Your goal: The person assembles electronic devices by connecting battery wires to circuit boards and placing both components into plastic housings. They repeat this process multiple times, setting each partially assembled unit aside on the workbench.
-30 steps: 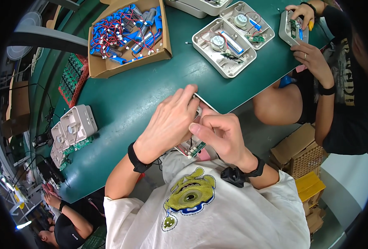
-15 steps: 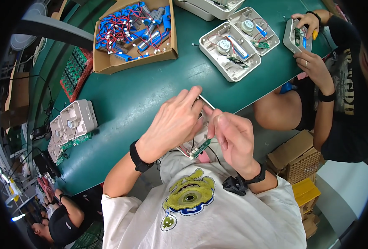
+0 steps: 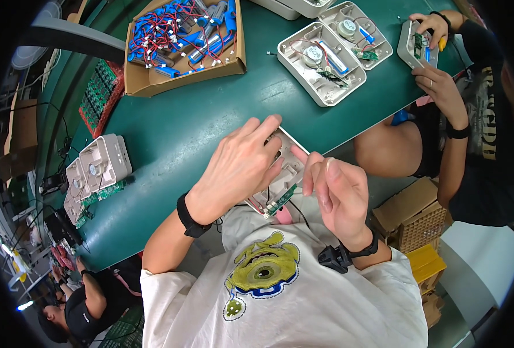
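Observation:
A light grey plastic casing (image 3: 292, 171) is tilted at the table's front edge, close to my body. My left hand (image 3: 239, 159) lies across its left side with bent fingers gripping it; the fingertips partly hide the inside. My right hand (image 3: 341, 188) is at the casing's right side. Its index finger extends to the rim, while the other fingers are loosely curled and apart, with nothing visible in them. A small green circuit board (image 3: 281, 200) stands at the casing's near end, with thin wires beside it.
On the green table (image 3: 170, 139) stands a cardboard box (image 3: 187, 83) of blue wired batteries. Opened casings (image 3: 321, 95) with speakers lie at the far right; more casings (image 3: 107, 165) and stacked circuit boards (image 3: 100, 95) are left. A co-worker's hands (image 3: 442, 93) hold another casing at right.
My right hand has drawn back right and its fingers have loosened, so more of the casing's inside shows. My left hand stays on the casing. The view has shifted slightly.

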`<state>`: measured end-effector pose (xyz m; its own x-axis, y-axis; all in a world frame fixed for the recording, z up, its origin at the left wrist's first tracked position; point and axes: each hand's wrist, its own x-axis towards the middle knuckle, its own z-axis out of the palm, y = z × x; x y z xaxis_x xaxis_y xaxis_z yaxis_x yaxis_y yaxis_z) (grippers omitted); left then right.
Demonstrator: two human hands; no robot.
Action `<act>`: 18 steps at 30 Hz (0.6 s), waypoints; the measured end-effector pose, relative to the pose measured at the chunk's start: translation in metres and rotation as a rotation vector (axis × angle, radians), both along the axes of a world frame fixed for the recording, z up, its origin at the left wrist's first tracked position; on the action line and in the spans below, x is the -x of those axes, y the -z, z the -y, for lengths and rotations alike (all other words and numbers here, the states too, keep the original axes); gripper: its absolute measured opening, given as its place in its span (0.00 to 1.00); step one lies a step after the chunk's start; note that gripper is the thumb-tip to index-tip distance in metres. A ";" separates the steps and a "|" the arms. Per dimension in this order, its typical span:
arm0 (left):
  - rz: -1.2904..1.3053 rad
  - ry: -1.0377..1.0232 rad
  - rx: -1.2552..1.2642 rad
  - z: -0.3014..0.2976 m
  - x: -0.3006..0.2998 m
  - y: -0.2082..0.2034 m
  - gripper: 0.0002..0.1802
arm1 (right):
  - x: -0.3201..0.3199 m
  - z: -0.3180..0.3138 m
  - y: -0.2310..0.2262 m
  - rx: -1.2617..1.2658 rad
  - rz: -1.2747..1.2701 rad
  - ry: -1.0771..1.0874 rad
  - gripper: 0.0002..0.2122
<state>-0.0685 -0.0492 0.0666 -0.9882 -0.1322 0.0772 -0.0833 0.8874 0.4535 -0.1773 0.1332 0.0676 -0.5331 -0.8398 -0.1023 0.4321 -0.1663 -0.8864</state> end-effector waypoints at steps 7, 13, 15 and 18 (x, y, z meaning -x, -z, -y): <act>0.011 -0.001 0.013 0.001 0.001 0.001 0.12 | 0.008 -0.007 -0.012 -0.039 -0.108 -0.001 0.24; 0.008 -0.025 0.046 -0.001 -0.001 -0.008 0.15 | 0.025 -0.003 -0.009 -0.272 -0.476 0.085 0.11; 0.020 -0.032 0.046 -0.002 -0.005 -0.017 0.17 | 0.029 0.002 -0.003 -0.351 -0.824 0.080 0.07; -0.053 -0.187 -0.053 0.002 -0.024 -0.037 0.24 | 0.045 0.001 0.000 -0.295 -0.915 -0.061 0.18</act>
